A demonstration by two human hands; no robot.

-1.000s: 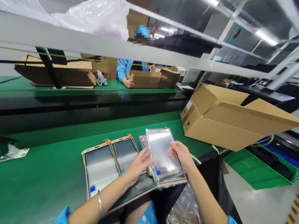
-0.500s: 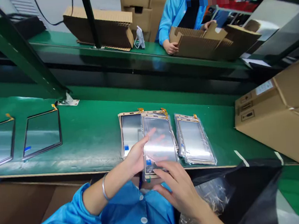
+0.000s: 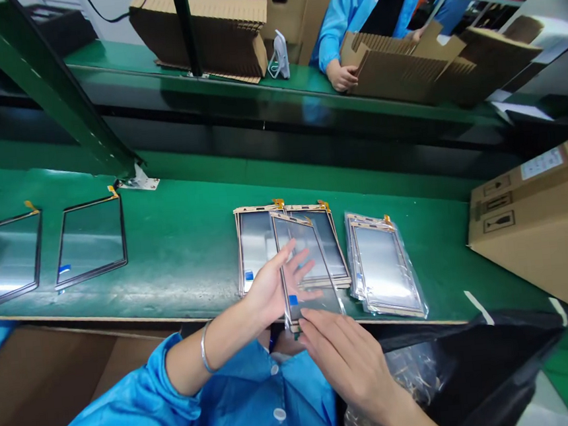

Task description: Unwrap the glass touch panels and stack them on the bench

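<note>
A clear touch screen panel [image 3: 310, 283] with a thin dark border and a blue tab is held tilted above the bench's front edge. My left hand [image 3: 270, 284] supports it from behind at the left, fingers spread and showing through the glass. At the lower edge, the bent fingers of my right hand [image 3: 348, 353] pinch the panel's corner. Beneath and behind it lie stacked framed panels [image 3: 257, 242] with orange flex tails. To the right sits another stack of panels in clear plastic sleeves [image 3: 385, 264].
Two dark-framed panels [image 3: 94, 236] lie at the left of the green bench [image 3: 181, 235]. A carton [image 3: 536, 204] stands at right. A black bag [image 3: 481, 368] and clear plastic hang below the front edge. Beyond the divider, a person in blue [image 3: 342, 29] handles cardboard [image 3: 401, 73].
The view has shifted, so the scene sits further right. The held panel has tilted; its bright glare is gone and my left fingers show more clearly through it. My right fingers have closed at its lower edge.
</note>
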